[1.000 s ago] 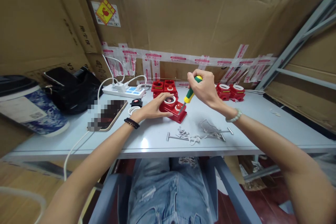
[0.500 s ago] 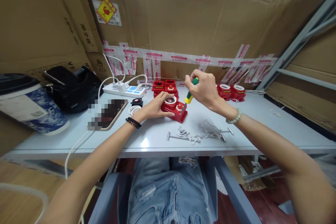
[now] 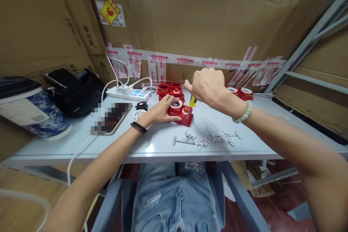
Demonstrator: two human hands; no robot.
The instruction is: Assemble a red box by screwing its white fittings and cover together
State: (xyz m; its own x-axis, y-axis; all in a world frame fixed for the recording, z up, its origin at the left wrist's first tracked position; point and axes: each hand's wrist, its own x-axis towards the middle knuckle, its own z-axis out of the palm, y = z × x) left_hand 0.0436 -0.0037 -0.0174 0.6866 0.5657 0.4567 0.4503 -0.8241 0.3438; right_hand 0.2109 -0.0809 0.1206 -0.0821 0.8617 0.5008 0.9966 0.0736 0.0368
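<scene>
My left hand (image 3: 164, 110) is closed around the left side of a red housing (image 3: 187, 120) with a white ring on top, pressing it to the table. My right hand (image 3: 208, 86) wraps the handle of a screwdriver (image 3: 193, 101) in green and yellow. Its shaft points down at the right end of the housing; I cannot make out the exact spot under the tip. Just in front lie several small screws (image 3: 189, 137) and metal T-shaped rods (image 3: 187, 142) with white string. Behind the housing stand more red housings (image 3: 170, 90).
On the left are a phone (image 3: 115, 117), a power strip (image 3: 130, 94) with white cables, a black bag (image 3: 73, 94) and a large paper cup (image 3: 35, 112). Other red housings (image 3: 246, 94) stand at the back right. Cardboard (image 3: 190, 18) walls the table's rear.
My right hand has rolled over, its back now turned upward, and the screwdriver has turned more upright with it. My left hand keeps its hold on the red housing.
</scene>
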